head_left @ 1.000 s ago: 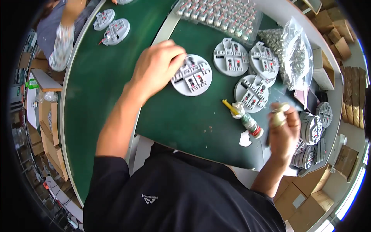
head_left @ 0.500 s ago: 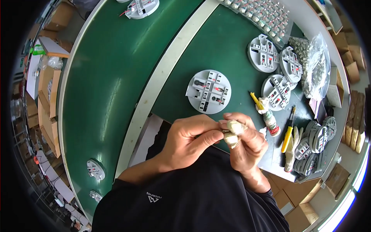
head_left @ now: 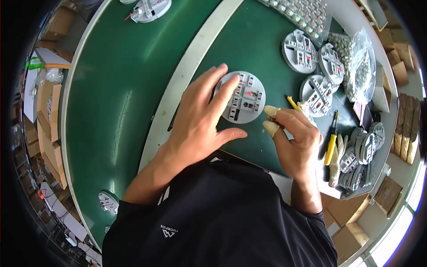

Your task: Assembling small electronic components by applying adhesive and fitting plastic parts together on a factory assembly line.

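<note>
"Peeking out from under the left hand (head_left: pixel 198 113) is a round grey disc (head_left: pixel 246 99). It lies flat on the green table (head_left: pixel 262 53), with black and red bits on it."

"Does the left hand hold it?"

"No, that hand is wide open. Its fingers spread over the disc's left side, and its thumb sticks out below. I can't tell if it touches."

"And the right hand (head_left: pixel 299 140)?"

"It is just beside the disc, on the right. Its thumb and 1 finger wear pale caps (head_left: pixel 271 128), pinched on a small dark thing (head_left: pixel 270 119). That is too tiny to name."

"What is near?"

"A yellow stick (head_left: pixel 292 102) pokes out behind the right hand. Past it are 3 more grey discs (head_left: pixel 316 95). A yellow screwdriver (head_left: pixel 330 149) lies next to a glove (head_left: pixel 335 166)."

"And farther off?"

"A pile of discs (head_left: pixel 365 149) is at the table's right edge. A clear bag (head_left: pixel 361 66) of little metal parts sits near a see-through tray (head_left: pixel 307 18) of round parts. Left of a pale strip (head_left: pixel 191 66) is a long green surface (head_left: pixel 102 89)."
</note>
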The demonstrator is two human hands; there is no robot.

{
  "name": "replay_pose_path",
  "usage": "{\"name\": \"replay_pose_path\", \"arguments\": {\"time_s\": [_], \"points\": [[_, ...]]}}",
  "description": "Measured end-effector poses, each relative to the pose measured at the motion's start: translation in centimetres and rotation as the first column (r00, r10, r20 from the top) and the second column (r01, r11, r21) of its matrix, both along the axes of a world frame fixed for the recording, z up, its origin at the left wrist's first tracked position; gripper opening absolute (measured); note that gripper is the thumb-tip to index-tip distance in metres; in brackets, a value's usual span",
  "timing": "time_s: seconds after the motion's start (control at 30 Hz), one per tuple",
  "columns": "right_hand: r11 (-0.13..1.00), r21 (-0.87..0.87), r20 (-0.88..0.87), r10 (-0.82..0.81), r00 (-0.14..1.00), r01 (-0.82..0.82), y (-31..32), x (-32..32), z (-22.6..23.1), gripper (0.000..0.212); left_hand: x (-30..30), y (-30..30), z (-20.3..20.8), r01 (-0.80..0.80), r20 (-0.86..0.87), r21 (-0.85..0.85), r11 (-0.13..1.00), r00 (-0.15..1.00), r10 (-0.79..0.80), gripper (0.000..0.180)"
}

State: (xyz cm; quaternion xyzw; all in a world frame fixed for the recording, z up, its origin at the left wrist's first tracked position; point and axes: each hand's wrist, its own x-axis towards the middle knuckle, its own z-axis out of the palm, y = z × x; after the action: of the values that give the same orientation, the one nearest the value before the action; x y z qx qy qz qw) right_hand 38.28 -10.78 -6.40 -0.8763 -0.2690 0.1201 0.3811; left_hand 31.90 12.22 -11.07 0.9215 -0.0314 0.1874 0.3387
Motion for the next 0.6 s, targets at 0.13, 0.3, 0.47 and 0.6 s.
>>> {"name": "replay_pose_path", "arguments": {"time_s": [0.13,0.3,0.47,0.6], "points": [[0.975,0.172,-0.066,-0.128,0.990,0.138,1.0,0.4,-2.9,0.024,1.1,0.1,-3.5,0.126,-0.192,0.120,0.985,0.976,-0.102,0.114],[0.987,0.142,0.094,-0.091,0.991,0.077,1.1,1.0,-5.2,0.030,1.1,-1.2,-3.7,0.083,-0.144,0.045,0.995,0.987,-0.076,0.114],[0.962,0.238,0.055,-0.152,0.987,0.135,0.7,2.0,-5.1,0.024,1.3,-0.9,-3.0,0.048,-0.120,0.095,0.994,0.992,-0.036,0.115],[0.938,0.300,-0.010,-0.178,0.984,0.173,1.4,2.5,-5.3,0.017,1.6,-0.6,-3.8,0.053,-0.134,0.108,0.993,0.990,-0.039,0.115]]}}
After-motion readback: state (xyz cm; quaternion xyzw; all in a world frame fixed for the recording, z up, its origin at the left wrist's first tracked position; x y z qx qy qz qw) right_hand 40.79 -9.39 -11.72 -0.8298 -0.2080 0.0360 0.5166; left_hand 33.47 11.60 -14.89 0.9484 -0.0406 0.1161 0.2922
